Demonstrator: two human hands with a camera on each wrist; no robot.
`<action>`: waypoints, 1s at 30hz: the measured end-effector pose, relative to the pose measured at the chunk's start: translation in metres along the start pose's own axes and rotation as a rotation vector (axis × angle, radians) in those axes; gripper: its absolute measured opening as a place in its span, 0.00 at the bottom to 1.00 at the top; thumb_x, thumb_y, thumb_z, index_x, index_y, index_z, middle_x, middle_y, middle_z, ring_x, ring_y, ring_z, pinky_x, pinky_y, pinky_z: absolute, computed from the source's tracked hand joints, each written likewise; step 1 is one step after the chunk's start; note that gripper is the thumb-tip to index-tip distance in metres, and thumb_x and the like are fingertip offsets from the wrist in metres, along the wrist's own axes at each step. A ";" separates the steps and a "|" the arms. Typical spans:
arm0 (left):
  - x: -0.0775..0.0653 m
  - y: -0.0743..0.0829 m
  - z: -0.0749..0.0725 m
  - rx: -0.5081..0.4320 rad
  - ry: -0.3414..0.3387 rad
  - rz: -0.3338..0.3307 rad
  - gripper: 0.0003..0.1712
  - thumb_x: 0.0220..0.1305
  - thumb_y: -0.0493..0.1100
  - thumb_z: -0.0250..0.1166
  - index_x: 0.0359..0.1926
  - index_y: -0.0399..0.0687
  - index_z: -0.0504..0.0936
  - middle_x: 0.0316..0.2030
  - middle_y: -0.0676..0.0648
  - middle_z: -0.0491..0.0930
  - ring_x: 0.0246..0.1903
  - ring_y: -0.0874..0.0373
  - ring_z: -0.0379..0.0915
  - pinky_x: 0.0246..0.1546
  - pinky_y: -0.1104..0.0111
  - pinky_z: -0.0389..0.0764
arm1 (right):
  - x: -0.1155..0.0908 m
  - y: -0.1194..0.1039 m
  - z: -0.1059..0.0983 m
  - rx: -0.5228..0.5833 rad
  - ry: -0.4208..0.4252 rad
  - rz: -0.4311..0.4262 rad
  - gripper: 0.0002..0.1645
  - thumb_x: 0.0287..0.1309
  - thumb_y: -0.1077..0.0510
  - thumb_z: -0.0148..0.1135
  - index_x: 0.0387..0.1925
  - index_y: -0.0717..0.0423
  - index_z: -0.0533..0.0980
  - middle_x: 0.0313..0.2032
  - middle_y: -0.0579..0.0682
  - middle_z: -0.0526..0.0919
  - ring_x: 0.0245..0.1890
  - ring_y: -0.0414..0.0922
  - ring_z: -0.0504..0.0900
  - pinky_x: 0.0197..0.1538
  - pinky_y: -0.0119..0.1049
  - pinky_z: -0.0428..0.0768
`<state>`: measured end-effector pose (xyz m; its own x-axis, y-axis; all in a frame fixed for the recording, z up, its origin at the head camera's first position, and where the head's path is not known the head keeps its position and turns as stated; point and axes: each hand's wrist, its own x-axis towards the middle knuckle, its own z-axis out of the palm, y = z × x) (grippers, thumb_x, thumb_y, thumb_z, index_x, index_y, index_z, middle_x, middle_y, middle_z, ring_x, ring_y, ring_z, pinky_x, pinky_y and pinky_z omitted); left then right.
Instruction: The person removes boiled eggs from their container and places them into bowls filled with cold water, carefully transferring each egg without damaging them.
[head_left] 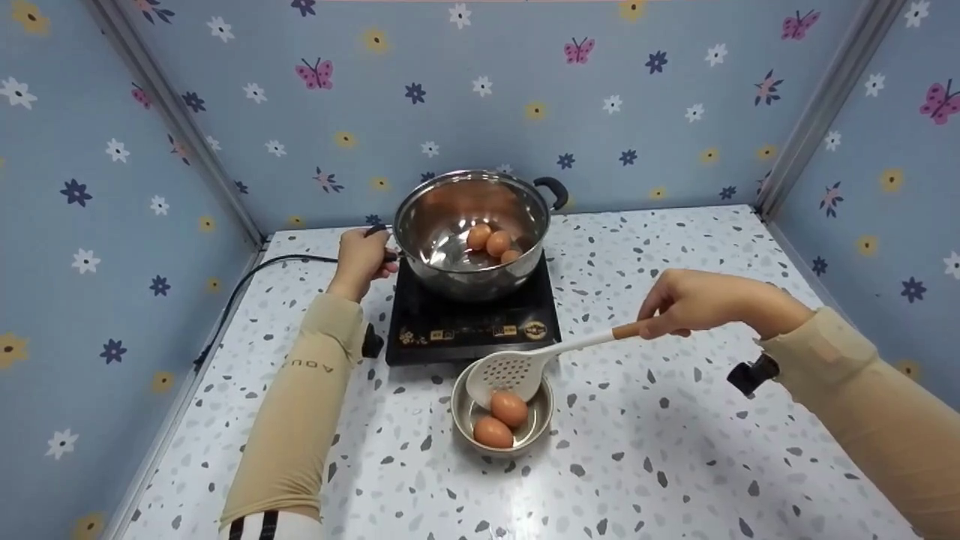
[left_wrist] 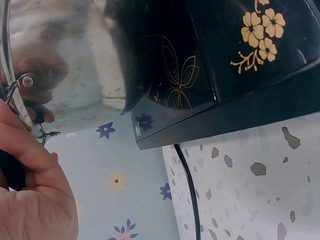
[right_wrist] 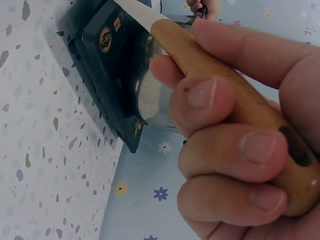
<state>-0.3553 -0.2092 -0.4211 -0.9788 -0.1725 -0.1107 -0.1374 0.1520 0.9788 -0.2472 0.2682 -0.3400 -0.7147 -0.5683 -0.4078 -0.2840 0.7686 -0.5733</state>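
Note:
In the head view my left hand [head_left: 363,259] grips the black side handle of a steel pot [head_left: 480,281]. Three brown eggs [head_left: 498,243] show at the bottom of the pot. My right hand [head_left: 686,304] holds a white slotted spoon [head_left: 510,373] by its wooden handle [right_wrist: 220,75], fingers curled round it in the right wrist view. The spoon's perforated head is tilted down in a small steel bowl [head_left: 546,420]. Two brown eggs [head_left: 493,433] lie in that bowl, the farther one at the spoon's lower edge; whether it rests on the spoon I cannot tell.
Under the pot is a black induction cooker [head_left: 472,341], its cord [head_left: 296,257] running left across the speckled white table [head_left: 645,465]. The bowl stands just in front of the cooker. Flower-patterned panels [head_left: 480,90] enclose the back and both sides.

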 end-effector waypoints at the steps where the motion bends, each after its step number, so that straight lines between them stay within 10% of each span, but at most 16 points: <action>1: 0.000 0.000 0.000 0.000 0.001 0.001 0.22 0.83 0.42 0.50 0.66 0.29 0.74 0.26 0.52 0.79 0.14 0.69 0.74 0.18 0.79 0.78 | 0.000 0.000 -0.001 0.000 0.004 0.002 0.09 0.71 0.56 0.71 0.45 0.55 0.91 0.20 0.43 0.76 0.19 0.36 0.66 0.23 0.30 0.64; 30: -0.002 0.002 -0.002 0.008 -0.023 0.007 0.25 0.84 0.41 0.50 0.70 0.26 0.71 0.26 0.51 0.79 0.14 0.69 0.76 0.18 0.80 0.78 | -0.010 -0.004 -0.032 0.202 0.122 0.023 0.14 0.75 0.56 0.67 0.53 0.62 0.88 0.19 0.45 0.73 0.15 0.36 0.61 0.20 0.26 0.60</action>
<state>-0.3536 -0.2107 -0.4184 -0.9830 -0.1490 -0.1075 -0.1313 0.1605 0.9783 -0.2592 0.2805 -0.3108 -0.7953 -0.5017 -0.3403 -0.1415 0.6995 -0.7005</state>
